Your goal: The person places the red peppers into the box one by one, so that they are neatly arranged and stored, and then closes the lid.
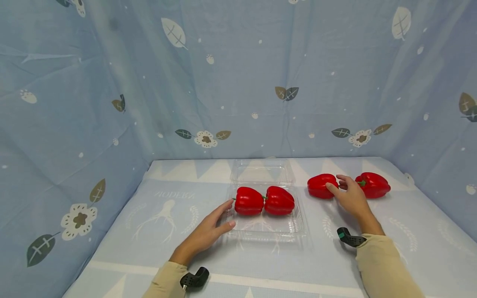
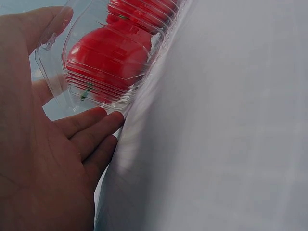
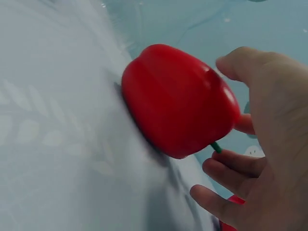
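Two red bell peppers, a left one (image 1: 249, 201) and a right one (image 1: 279, 201), lie side by side in a clear plastic clamshell box (image 1: 261, 227) with its lid raised at the back. My left hand (image 1: 208, 229) is at the box's left side, fingers extended; in the left wrist view the fingertips (image 2: 113, 119) are close against the box wall. To the right, my right hand (image 1: 352, 198) reaches over the stem end of another red bell pepper (image 3: 178, 103), thumb and fingers spread. Whether it touches this pepper cannot be told.
One more red bell pepper (image 1: 374, 185) lies just right of my right hand. The open lid (image 1: 262, 170) lies toward the table's back edge. A blue patterned curtain (image 1: 238, 82) rises behind and beside the cloth-covered table (image 1: 160, 244).
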Action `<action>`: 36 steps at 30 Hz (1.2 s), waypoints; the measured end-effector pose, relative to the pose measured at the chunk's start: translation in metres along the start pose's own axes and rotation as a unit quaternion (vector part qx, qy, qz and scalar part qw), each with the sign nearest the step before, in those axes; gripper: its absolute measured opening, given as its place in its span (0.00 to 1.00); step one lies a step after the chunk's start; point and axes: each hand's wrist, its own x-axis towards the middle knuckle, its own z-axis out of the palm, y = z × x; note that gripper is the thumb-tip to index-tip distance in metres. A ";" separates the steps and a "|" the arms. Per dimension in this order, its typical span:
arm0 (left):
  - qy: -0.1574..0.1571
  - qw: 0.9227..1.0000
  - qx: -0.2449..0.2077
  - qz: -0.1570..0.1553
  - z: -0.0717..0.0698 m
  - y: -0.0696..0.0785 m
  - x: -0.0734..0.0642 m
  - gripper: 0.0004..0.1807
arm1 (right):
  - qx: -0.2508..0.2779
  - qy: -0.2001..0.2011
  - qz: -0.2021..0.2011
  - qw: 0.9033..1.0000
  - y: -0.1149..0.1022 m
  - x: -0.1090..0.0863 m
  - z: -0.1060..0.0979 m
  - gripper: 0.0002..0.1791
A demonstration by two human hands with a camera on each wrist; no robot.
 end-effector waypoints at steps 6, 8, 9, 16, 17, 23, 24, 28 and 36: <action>0.000 1.000 0.000 -0.002 0.000 0.001 -0.001 0.37 | 0.015 0.010 0.025 1.000 0.002 0.001 0.009 0.50; 0.001 1.000 0.002 -0.003 0.000 0.001 -0.001 0.37 | 0.017 0.020 0.022 0.999 0.002 0.000 0.012 0.49; 0.002 1.000 0.002 -0.003 0.000 0.001 -0.001 0.37 | 0.016 0.024 0.018 0.999 0.002 0.000 0.013 0.49; -0.002 1.000 -0.003 -0.002 0.002 0.000 -0.001 0.37 | -0.007 0.031 -0.008 0.999 0.004 -0.003 0.020 0.47; -0.003 1.000 -0.001 -0.001 0.002 0.000 -0.001 0.37 | -0.005 0.030 -0.007 1.000 0.004 -0.003 0.020 0.47; 0.004 1.000 0.002 0.003 0.000 0.002 0.001 0.37 | 0.012 0.018 -0.001 1.000 0.001 -0.002 0.020 0.46; 0.004 1.000 0.003 0.002 0.000 0.003 0.001 0.37 | 0.015 0.016 0.000 1.000 0.001 -0.003 0.020 0.45; 0.002 1.000 0.006 -0.003 -0.001 0.004 0.001 0.37 | 0.023 0.012 0.002 1.000 0.002 -0.003 0.021 0.43; 0.004 1.000 0.006 -0.007 0.001 0.002 -0.002 0.37 | 0.029 0.016 -0.027 0.999 0.001 -0.007 0.022 0.39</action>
